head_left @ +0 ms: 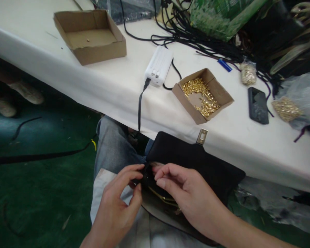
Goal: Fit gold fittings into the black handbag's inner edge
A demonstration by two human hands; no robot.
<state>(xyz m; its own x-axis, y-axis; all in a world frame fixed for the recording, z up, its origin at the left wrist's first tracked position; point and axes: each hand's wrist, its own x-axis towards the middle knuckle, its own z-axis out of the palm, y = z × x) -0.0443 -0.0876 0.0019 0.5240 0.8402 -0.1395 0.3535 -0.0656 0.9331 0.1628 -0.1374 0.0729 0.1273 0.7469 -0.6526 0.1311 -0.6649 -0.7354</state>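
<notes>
A black handbag (pixel 188 156) lies on my lap, its flap folded back against the table edge with a metal clasp plate (pixel 202 136) at the tip. Inside the bag's mouth a gold zipper (pixel 163 198) shows. My left hand (pixel 120 201) grips the bag's left side edge between thumb and fingers. Over the opening, my right hand (pixel 188 196) is closed in a pinch, thumb against index finger. Whatever sits between those fingertips is too small or hidden to make out.
On the white table (pixel 105 81) are a small cardboard box (pixel 191 106) of gold hardware pieces, a larger cardboard box (pixel 100 53), a white power bank (pixel 158 65) with a cable, a dark phone (pixel 258 105), a blue lighter-like object (pixel 224 65), bagged hardware (pixel 248 74) and black cords (pixel 196 43).
</notes>
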